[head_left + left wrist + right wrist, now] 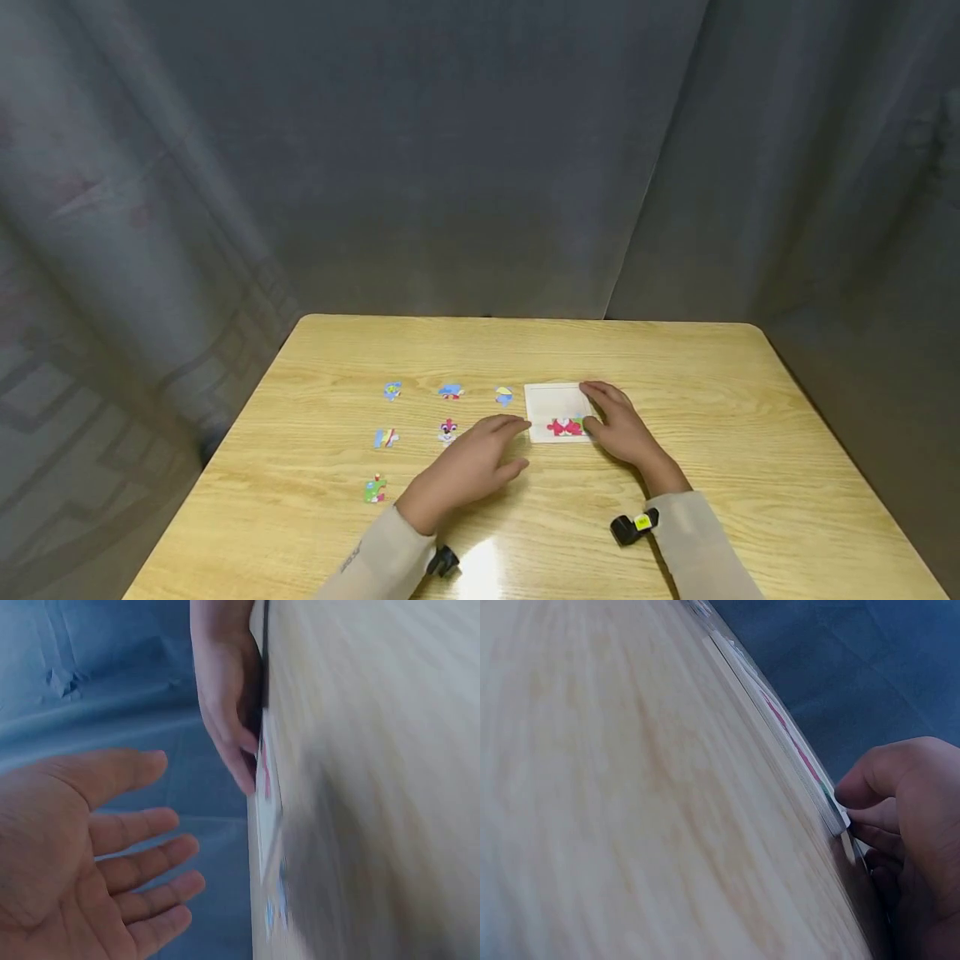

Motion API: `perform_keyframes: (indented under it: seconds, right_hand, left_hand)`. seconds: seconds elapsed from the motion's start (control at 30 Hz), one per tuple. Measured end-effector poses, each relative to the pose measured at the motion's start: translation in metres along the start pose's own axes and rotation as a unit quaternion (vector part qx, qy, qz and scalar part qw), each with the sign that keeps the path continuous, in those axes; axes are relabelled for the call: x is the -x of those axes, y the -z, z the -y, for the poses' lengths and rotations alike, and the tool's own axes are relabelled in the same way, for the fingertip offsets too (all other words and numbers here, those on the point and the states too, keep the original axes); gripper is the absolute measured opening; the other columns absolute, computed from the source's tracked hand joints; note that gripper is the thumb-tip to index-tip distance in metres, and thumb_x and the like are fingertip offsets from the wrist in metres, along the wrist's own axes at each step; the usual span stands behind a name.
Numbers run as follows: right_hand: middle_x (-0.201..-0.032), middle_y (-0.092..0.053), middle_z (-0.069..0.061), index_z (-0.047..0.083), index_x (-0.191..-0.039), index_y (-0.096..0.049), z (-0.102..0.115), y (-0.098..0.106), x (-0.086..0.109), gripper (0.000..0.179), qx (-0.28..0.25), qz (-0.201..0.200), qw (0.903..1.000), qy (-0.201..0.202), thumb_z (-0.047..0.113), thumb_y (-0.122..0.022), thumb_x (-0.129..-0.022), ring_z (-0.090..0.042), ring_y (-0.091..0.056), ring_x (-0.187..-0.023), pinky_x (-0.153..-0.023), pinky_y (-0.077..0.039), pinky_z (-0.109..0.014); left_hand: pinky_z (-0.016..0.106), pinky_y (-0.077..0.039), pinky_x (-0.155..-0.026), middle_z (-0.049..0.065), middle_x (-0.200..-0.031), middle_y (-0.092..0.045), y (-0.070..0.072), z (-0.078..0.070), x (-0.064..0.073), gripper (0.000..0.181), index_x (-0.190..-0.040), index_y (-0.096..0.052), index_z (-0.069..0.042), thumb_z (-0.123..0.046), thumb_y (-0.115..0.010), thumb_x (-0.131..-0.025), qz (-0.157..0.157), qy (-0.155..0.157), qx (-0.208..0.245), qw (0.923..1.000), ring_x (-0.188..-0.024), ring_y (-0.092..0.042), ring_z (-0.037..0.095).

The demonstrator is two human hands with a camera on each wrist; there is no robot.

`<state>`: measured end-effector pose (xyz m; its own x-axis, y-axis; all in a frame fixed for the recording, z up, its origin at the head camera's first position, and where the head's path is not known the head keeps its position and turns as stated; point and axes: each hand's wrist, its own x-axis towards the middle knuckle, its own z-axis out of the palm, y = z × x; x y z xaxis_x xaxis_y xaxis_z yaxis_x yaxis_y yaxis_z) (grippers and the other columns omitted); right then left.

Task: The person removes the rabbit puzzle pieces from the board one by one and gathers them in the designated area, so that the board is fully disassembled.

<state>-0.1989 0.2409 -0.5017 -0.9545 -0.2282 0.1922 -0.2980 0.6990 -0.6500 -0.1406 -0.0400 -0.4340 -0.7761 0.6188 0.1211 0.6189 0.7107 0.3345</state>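
Observation:
A shallow white puzzle tray (555,407) lies flat on the table. Red-and-white jigsaw pieces (564,427) sit along its near side, with a bit of green by the right thumb. My right hand (618,427) holds the tray's right edge, its thumb at the near corner and its fingers along the outer side. In the right wrist view the thumb (866,780) rests over that corner, and the other fingers curl beside it. My left hand (472,467) hovers left of the tray with spread fingers and holds nothing; its palm (45,862) shows bare in the left wrist view.
Loose jigsaw pieces lie left of the tray: a blue-and-yellow piece (504,396), a blue-and-red piece (451,391), a blue flowered piece (392,390), a striped piece (386,437), an animal-face piece (447,429) and a green piece (374,490). Grey curtains (480,167) hang behind the table.

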Motion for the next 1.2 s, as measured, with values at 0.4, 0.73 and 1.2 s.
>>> perform_keyframes:
  seconds: [0.4, 0.73, 1.2]
  right_hand:
    - [-0.148, -0.037, -0.017, 0.003, -0.146, -0.042, 0.003, -0.003, -0.002, 0.055, 0.002, 0.006, 1.0, 0.001, 0.009, -0.055, -0.092, -0.039, -0.027, -0.138, -0.107, -0.026, -0.062]
    - [-0.148, -0.038, -0.016, 0.003, -0.146, -0.043, 0.007, -0.005, -0.003, 0.055, 0.01, 0.006, 0.9999, 0.008, 0.009, -0.057, -0.092, -0.038, -0.027, -0.139, -0.108, -0.027, -0.061]
    - [-0.148, -0.037, -0.018, 0.001, -0.145, -0.042, 0.009, -0.005, -0.003, 0.057, 0.007, 0.01, 0.9999, 0.008, 0.007, -0.058, -0.091, -0.039, -0.027, -0.138, -0.108, -0.026, -0.06]
  left_hand:
    - [0.035, -0.034, -0.11, 0.01, -0.147, -0.043, -0.029, -0.011, -0.062, 0.065, -0.148, -0.041, -0.008, -0.039, -0.062, -0.095, 0.025, 0.039, -0.01, 0.9989, -0.137, -0.038, 0.023]
    - [0.033, -0.029, -0.113, 0.008, -0.154, -0.035, -0.043, -0.015, -0.078, 0.066, -0.15, -0.038, -0.011, -0.041, -0.06, -0.096, 0.05, 0.055, 0.004, 0.9972, -0.142, -0.029, 0.022]
    - [0.035, -0.029, -0.113, 0.015, -0.148, -0.043, -0.048, -0.011, -0.082, 0.053, -0.14, -0.051, -0.003, -0.021, -0.067, -0.092, 0.065, 0.072, -0.014, 0.9952, -0.139, -0.036, 0.03]
